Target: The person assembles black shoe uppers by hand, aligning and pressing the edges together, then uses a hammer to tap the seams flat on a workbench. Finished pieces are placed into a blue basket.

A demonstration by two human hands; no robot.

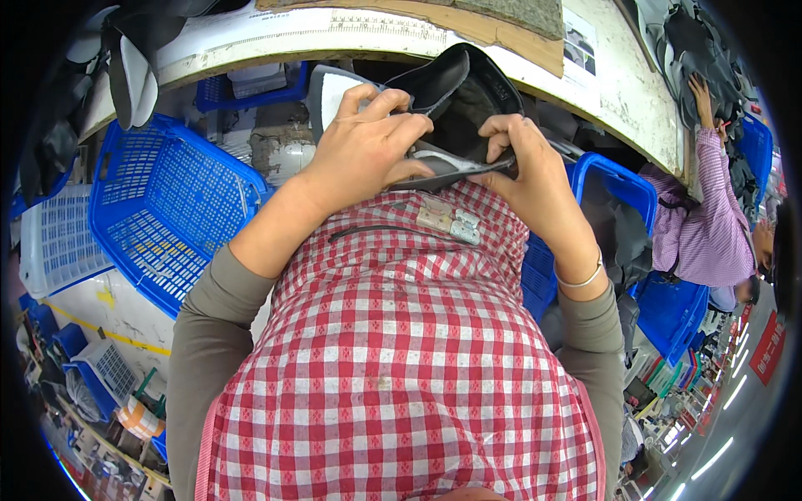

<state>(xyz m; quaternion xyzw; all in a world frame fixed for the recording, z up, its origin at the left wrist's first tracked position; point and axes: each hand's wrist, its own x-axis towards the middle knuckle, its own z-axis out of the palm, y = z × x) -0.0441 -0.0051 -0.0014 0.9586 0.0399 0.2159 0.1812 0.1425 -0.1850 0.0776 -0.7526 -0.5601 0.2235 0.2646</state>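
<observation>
A black leather shoe upper with a grey inner side is bent open in front of my waist, against the table's near edge. My left hand is closed on its left part, thumb below and fingers curled over the top. On the right, my right hand pinches the near rim between thumb and bent fingers. A pale strip shows along the rim between the hands. Beside my left fingers, a white and grey panel sticks up; whether it joins the upper is hidden.
A white worktable with a ruler strip runs across the top. Blue crates stand at left and a blue basket at right. Black pieces are heaped far right, where another person in a pink striped sleeve reaches.
</observation>
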